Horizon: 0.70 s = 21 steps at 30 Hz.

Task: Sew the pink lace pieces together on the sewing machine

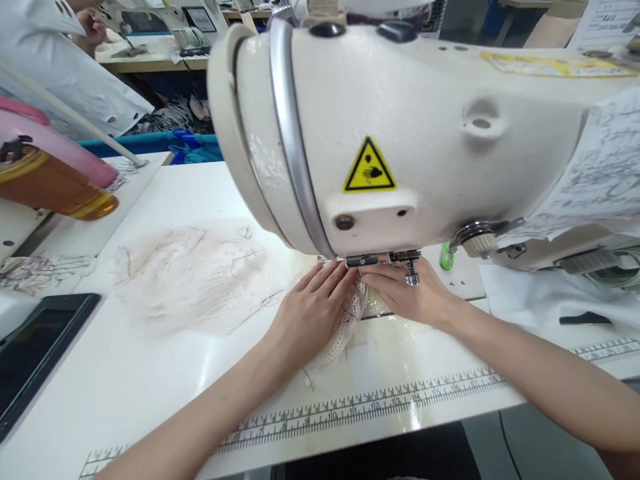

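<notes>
My left hand (311, 305) lies palm down with its fingers stretched forward over a strip of white lace fabric (351, 321), close to the presser-foot area of the sewing machine (420, 140). Its fingertips reach under the machine head. From the other side my right hand (414, 291) meets the lace, its fingers close together and gripping the edge by the needle area. A small tension screw hides part of that hand. The needle itself is hidden. The lace hangs back toward me beneath the left palm.
Sheer pale fabric (195, 277) with loose threads lies left on the white table. A printed ruler (370, 403) runs along the front edge. A phone (45, 353), an amber cup (55, 183) and a pink bottle (65, 143) stand left. A green clip (447, 256) sits right. Another person's hand (91, 25) shows behind.
</notes>
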{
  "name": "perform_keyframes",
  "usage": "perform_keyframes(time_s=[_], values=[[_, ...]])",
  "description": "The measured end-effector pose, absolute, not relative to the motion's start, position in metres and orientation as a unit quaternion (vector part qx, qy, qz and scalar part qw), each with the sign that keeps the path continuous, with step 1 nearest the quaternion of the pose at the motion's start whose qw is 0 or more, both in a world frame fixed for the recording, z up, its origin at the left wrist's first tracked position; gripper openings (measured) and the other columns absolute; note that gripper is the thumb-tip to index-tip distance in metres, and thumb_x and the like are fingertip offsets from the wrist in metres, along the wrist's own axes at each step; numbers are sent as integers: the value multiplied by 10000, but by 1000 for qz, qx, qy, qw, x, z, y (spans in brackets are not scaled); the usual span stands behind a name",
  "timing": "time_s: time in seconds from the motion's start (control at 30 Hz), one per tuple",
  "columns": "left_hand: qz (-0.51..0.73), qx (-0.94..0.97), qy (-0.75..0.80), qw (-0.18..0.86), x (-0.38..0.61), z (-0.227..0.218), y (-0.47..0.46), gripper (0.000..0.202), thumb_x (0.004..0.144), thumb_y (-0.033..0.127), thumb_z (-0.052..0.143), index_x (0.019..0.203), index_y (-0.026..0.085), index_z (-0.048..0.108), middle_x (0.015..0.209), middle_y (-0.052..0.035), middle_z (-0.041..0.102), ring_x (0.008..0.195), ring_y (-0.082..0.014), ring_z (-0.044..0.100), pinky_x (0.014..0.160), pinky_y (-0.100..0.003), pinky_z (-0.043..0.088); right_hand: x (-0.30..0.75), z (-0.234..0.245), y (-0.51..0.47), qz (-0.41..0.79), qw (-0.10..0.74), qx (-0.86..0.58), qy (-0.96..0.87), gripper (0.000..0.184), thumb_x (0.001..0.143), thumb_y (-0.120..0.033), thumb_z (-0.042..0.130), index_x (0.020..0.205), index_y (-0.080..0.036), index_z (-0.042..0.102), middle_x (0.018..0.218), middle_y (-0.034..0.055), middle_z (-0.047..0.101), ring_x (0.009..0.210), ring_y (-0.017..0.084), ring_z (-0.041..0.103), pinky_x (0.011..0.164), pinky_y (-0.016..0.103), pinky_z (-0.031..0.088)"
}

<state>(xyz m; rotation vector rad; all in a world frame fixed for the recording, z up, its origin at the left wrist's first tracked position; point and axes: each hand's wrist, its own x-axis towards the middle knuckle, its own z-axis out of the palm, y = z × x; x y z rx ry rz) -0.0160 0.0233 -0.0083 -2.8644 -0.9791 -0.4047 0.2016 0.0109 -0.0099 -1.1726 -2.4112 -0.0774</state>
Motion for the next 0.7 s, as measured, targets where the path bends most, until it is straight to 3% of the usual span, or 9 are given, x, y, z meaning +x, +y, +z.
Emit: perform_keyframes(time_s=[0.27,0.37,0.43,0.53,0.57,0.63,0.7], values=[[-111,-940,-309,93,-15,2,22,429,966,238,353,1364,125,465,1362,-123,532,1240,-277,523,1009,-464,458,202,-14,15,-149,280,-376,-871,226,857,-101,483,887,-231,666,1000,-67,726,901,146,643,824,310,463],[-129,-942,-290,104,-22,20,16,373,952,220,400,1294,171,542,1298,-89,595,1157,-263,584,895,-420,509,203,-14,14,-150,260,-374,-877,245,849,-82,463,906,-219,658,1010,-63,721,832,132,624,823,313,446],[-148,-952,-251,95,-34,30,9,340,936,324,464,1236,222,589,1216,-59,654,1030,-255,639,770,-388,525,203,-13,13,-149,238,-376,-883,261,841,-67,448,904,-217,653,997,-59,715,780,126,598,824,315,430],[-155,-972,-155,84,-59,32,-5,567,844,607,516,1272,238,564,1163,-64,679,929,-265,654,646,-372,517,203,-10,10,-151,216,-375,-889,292,829,-35,425,890,-217,644,986,-43,700,794,131,569,839,316,404],[-144,-975,-143,91,-67,30,-11,581,832,598,545,1283,231,552,1169,-62,677,927,-255,654,628,-356,518,202,-9,9,-149,212,-377,-889,309,823,-20,413,887,-218,641,978,-36,695,811,133,564,844,317,396],[-140,-971,-165,104,-75,26,-23,415,876,382,585,1258,224,552,1151,-46,685,924,-219,660,617,-308,523,202,-8,6,-137,213,-381,-889,334,806,-4,398,893,-221,636,963,-28,686,816,133,553,850,318,382],[-157,-954,-246,72,-75,27,-31,287,911,168,499,1189,208,563,1137,-49,687,947,-186,663,643,-259,532,200,-8,5,-108,238,-379,-888,312,784,-36,420,922,-219,632,962,-25,681,814,141,547,845,326,376]])
